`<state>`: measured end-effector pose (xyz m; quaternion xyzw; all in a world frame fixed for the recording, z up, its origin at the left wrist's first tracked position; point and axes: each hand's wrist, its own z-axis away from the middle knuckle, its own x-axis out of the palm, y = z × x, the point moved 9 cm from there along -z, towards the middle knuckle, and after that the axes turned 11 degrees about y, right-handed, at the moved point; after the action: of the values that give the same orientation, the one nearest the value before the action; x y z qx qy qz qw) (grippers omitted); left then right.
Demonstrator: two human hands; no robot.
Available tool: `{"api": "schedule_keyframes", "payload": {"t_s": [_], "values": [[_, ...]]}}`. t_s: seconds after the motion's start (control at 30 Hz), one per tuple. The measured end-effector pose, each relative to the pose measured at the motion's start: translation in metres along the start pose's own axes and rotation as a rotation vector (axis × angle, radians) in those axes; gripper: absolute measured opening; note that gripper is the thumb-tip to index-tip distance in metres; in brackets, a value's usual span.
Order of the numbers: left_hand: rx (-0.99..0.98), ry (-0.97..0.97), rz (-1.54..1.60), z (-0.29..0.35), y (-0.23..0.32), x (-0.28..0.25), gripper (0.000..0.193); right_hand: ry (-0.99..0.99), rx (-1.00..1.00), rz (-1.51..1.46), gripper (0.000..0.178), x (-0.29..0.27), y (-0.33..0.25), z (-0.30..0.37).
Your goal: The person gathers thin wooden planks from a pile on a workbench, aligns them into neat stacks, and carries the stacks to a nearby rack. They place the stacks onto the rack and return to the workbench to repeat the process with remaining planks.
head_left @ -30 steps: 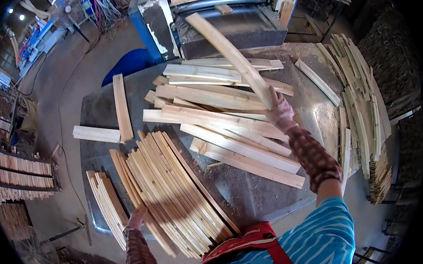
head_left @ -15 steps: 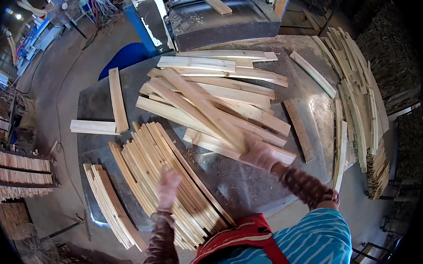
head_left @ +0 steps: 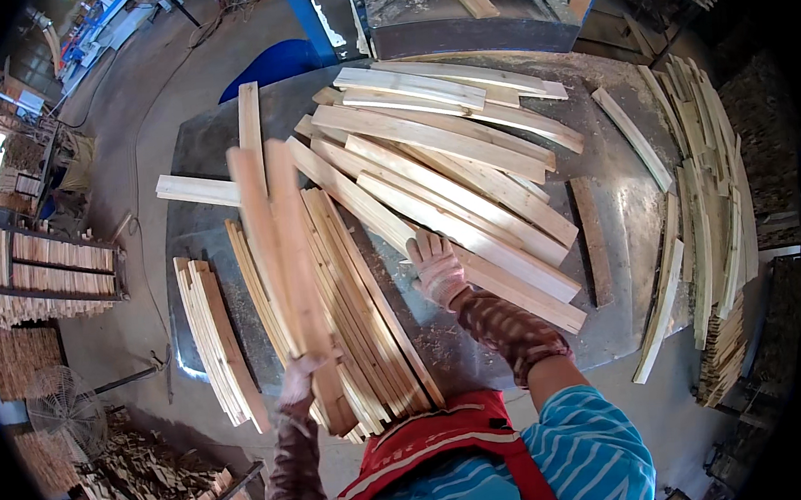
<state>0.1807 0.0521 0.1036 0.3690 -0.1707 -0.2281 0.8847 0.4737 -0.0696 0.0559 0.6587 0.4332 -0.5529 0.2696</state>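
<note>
My left hand [head_left: 300, 380], in a pale glove, is closed round the lower part of two wooden boards [head_left: 296, 267]. They are smeared by motion and stand tilted above a tight row of slats [head_left: 372, 312] lying side by side on the metal table [head_left: 382, 251]. My right hand [head_left: 439, 270], also gloved, is open with its fingers stretched out. It rests over the near edge of a loose pile of boards [head_left: 481, 212], touching or just above the lowest board. Whether it presses on that board I cannot tell.
A machine [head_left: 469, 33] with a board on its bed stands beyond the table. A small bundle of slats [head_left: 217, 342] lies left, a darker board [head_left: 590, 241] right of the pile. Long strips [head_left: 712, 182] are heaped at the right edge. A fan [head_left: 64, 413] stands lower left.
My left hand, empty before, now grips two boards over the row. My right hand has let go of the board it held and moved left. The view has shifted slightly.
</note>
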Motion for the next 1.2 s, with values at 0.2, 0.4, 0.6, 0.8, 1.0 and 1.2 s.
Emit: {"api": "schedule_keyframes", "payload": {"t_s": [0.2, 0.4, 0.6, 0.8, 1.0, 1.2], "values": [[0.041, 0.437, 0.269, 0.008, -0.078, -0.257, 0.045, -0.343, 0.149, -0.089, 0.075, -0.004, 0.023, -0.006], [0.029, 0.593, -0.220, -0.045, -0.173, -0.343, 0.031, -0.138, 0.042, 0.219, 0.069, -0.056, 0.121, 0.075], [-0.039, 0.560, -0.153, -0.081, -0.183, -0.281, 0.027, -0.352, 0.506, 0.201, 0.084, -0.058, 0.191, 0.153], [0.527, 0.904, -0.810, -0.039, -0.058, -0.192, 0.054, -0.635, 0.522, 0.057, 0.072, -0.053, 0.180, 0.134], [0.180, 0.022, 0.028, -0.051, -0.073, 0.057, 0.052, -0.638, 0.587, -0.855, 0.068, -0.079, 0.149, 0.129], [-0.218, -0.334, 0.644, -0.019, -0.090, 0.220, 0.059, -0.698, 0.645, -1.278, 0.067, -0.083, 0.005, 0.155]]}}
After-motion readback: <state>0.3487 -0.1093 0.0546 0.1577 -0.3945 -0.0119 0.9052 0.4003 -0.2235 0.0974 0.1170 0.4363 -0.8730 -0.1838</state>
